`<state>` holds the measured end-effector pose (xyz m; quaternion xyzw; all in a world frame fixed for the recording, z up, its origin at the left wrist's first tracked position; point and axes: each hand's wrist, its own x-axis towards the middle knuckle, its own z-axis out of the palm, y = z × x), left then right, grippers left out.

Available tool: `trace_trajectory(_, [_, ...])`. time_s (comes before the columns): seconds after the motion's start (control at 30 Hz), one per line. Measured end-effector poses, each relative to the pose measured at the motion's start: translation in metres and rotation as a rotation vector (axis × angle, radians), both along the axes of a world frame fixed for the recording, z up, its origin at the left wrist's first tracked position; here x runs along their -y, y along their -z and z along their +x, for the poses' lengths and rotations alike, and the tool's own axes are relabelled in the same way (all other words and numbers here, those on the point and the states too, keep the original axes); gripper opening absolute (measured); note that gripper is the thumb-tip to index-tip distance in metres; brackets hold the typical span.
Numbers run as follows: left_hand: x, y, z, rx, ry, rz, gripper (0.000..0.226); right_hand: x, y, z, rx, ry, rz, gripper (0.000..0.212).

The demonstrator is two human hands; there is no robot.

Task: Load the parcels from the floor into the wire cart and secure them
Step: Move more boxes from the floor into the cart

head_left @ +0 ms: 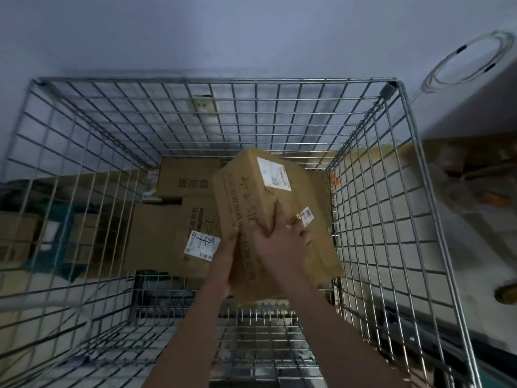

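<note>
I look down into a wire cart (372, 169) with tall mesh walls. Both my hands hold a long brown cardboard parcel (251, 191) tilted inside the cart on its right side. My left hand (226, 253) grips the parcel's near left edge. Spread flat on its top face, my right hand (282, 242) lies near a small label. A flat parcel (165, 242) with a white shipping label lies on the cart floor at the left. Another printed box (190, 177) lies behind it by the far wall.
Outside the left mesh stand several boxes and a teal object (64, 236) on the floor. A coiled white cable (472, 63) hangs on the wall at upper right. A wall socket (202, 106) shows behind the far mesh. Pale floor and brown clutter (475, 175) lie at the right.
</note>
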<state>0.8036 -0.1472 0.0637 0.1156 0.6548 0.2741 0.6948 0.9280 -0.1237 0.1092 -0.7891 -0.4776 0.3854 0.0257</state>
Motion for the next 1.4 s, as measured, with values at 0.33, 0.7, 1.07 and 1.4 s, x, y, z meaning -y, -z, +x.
trace_trajectory(0.33, [0.056, 0.084, -0.069, 0.114, -0.347, -0.116, 0.099, 0.019, 0.031, -0.076, 0.041, -0.628, 0.157, 0.063])
trace_trajectory(0.7, [0.017, 0.047, -0.14, -0.661, -0.162, -0.019, 0.111, 0.032, 0.081, -0.034, 0.102, -0.093, 0.039, 0.077])
trace_trajectory(1.07, [-0.022, 0.059, -0.181, -0.757, 0.246, 0.013, 0.092, 0.011, 0.081, -0.038, -0.541, 0.583, -0.114, 0.044])
trace_trajectory(1.4, [0.037, 0.165, -0.226, -0.826, 0.281, -0.091, 0.124, 0.001, 0.076, -0.03, -0.376, 0.361, -0.168, 0.05])
